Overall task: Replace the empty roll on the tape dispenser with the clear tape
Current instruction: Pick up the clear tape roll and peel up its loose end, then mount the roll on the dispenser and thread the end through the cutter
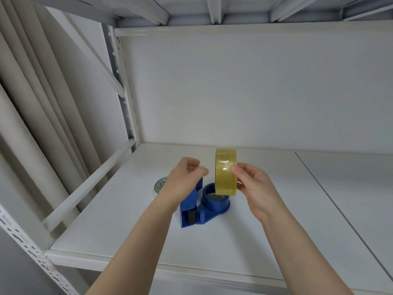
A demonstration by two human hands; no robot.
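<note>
A blue tape dispenser [209, 207] lies on its side on the white shelf [131, 231], its round hub facing up and a black roller at its near end. My right hand [253, 188] holds a roll of clear, yellowish tape [225, 171] upright just above the hub. My left hand [187, 179] hovers to the left of the roll with thumb and fingers pinched together, possibly on the tape's loose end; I cannot make out any tape between them. An empty roll core [160, 184] lies flat on the shelf behind my left hand, partly hidden.
The shelf sits in a white metal rack with a perforated upright [121, 86] at the back left and a side rail [89, 184] along the left edge. A seam [331, 199] splits the shelf board on the right. Beige curtains [32, 103] hang left.
</note>
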